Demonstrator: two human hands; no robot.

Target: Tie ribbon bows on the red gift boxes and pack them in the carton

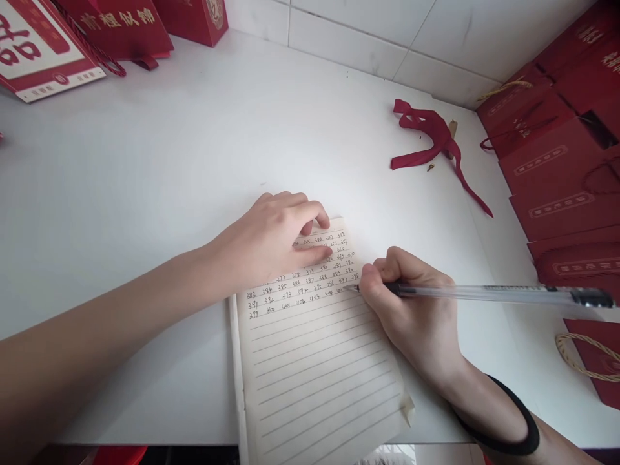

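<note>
The left hand point(277, 237) lies, thumb and fingers apart, across the upper part of a notebook point(320, 371) on a white table point(169, 161); the right hand point(419, 310) clamps a pen point(508, 293), tip at the last row of numbers point(300, 302); red bags point(557, 203) line the far right.

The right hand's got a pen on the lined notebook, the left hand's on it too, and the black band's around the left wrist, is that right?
Not quite: the head view shows the black band around the right wrist. The right hand does hold a pen to the lined notebook, with the left hand on it too.
</note>
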